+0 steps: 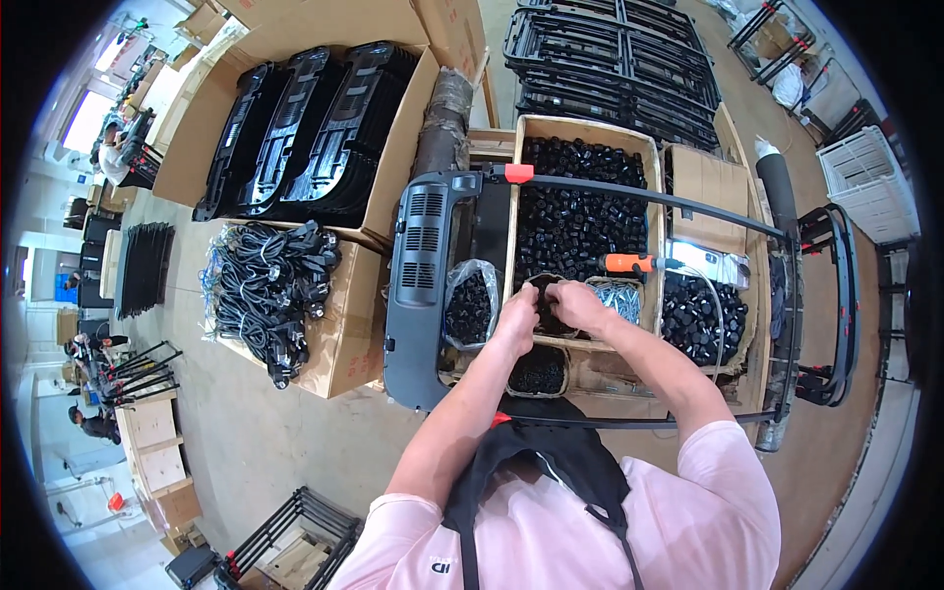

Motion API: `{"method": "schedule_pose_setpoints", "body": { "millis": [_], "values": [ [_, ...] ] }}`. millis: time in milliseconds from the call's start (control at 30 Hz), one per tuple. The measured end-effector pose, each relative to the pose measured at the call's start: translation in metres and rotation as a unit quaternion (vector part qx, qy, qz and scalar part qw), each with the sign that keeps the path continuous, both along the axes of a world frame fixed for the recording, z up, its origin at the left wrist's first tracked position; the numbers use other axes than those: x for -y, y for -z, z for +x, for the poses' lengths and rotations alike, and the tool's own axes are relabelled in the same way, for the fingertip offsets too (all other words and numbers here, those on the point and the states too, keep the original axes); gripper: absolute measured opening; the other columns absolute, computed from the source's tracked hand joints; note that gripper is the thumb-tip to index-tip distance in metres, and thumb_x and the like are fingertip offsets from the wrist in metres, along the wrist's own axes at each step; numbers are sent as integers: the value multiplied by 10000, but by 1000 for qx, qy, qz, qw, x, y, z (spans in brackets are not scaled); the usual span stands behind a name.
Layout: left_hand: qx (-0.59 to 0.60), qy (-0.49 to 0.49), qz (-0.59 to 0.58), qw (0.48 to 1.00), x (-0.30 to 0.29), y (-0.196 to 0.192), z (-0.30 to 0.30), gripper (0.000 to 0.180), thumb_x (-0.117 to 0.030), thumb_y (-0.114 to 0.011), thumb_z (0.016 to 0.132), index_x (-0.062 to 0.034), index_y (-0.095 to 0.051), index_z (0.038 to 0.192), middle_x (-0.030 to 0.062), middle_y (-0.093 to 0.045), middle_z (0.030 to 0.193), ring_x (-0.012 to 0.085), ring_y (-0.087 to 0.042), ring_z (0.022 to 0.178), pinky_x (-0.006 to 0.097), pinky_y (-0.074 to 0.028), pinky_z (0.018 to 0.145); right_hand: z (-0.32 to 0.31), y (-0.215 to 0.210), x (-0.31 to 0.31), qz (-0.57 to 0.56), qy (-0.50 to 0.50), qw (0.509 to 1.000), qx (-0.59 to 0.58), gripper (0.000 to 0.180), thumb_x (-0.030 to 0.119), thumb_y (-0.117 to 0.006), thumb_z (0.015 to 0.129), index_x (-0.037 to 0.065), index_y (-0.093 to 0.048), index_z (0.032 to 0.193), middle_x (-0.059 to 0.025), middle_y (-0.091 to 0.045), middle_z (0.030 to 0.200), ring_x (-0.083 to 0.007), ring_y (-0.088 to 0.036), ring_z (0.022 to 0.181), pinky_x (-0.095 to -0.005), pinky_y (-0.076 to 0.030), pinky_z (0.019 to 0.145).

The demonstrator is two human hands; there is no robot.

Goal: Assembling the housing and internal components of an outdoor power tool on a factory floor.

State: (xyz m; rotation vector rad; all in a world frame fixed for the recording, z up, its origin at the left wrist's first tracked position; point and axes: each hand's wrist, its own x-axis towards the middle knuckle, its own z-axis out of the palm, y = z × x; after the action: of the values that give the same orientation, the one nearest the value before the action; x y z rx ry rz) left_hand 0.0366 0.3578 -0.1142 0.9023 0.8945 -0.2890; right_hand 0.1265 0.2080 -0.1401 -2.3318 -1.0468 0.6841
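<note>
Both hands meet over the middle of a large cardboard box, at its near edge. The left hand is curled, fingertips drawn together on a small black part; the right hand faces it with fingers bent onto the same piece, so the part sits pinched between the two hands, just above the box's near wall. How tightly each finger presses I cannot tell.

Directly below the hands, nearer the person, a small round container of black pieces rests against the box's near edge. Just left of the left hand, a clear plastic bag of black parts stands at the box's left side, touching a grey plastic panel with vent slots that runs along that side. Just right of the right hand lies a tray of silvery screws, and above it an orange-handled screwdriver.

Beyond the hands, the big cardboard box is filled with small black caps; a second heap of black parts fills the right compartment. A thin black frame bar crosses over the box.

Farther left, a bundle of black power cords sits on a carton, and at the far end lie stacked black frames.
</note>
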Motion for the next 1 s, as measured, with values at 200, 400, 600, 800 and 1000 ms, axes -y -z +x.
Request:
{"method": "schedule_pose_setpoints", "body": {
  "millis": [200,400,600,800,1000],
  "values": [
    [25,-50,-146,988,-4,43,11,446,-388,-335,1179,-42,-616,1195,110,-669,1121,253,-656,1032,462,-559,986,-20,-44,-5,139,99,982,-85,300,130,-689,898,35,-765,1172,-202,-761,1099,-370,-727,1052,-438,-566,936],
    [38,-32,-180,982,-1,30,8,315,-256,-435,1159,-16,-588,1293,101,-687,1060,210,-682,868,359,-615,808,-3,-11,66,196,467,811,-292,300,177,-733,974,-6,-716,1211,-102,-746,906,-181,-739,770,-320,-590,620],
    [115,19,-192,975,-11,-9,-21,253,-220,-556,1121,-31,-650,1260,73,-727,1130,182,-709,963,328,-599,841,22,27,67,314,591,677,-305,517,243,-810,941,36,-575,1353,-77,-714,1029,-206,-729,858,-307,-545,589],
    [146,48,-205,967,-13,-10,-49,222,-225,-616,1099,-65,-689,1234,23,-710,1007,146,-697,910,285,-584,778,32,64,43,203,565,799,-38,504,231,-849,909,60,-661,1344,-44,-744,1143,-155,-681,1039,-315,-489,1015],
    [122,8,-101,987,-11,-30,-67,143,-201,-661,1077,-83,-669,1157,3,-670,926,105,-651,784,260,-546,671,50,57,4,243,451,858,-1,633,236,-835,880,106,-607,1455,-136,-679,1301,-235,-671,1157,-373,-511,1010]
  ]
}}
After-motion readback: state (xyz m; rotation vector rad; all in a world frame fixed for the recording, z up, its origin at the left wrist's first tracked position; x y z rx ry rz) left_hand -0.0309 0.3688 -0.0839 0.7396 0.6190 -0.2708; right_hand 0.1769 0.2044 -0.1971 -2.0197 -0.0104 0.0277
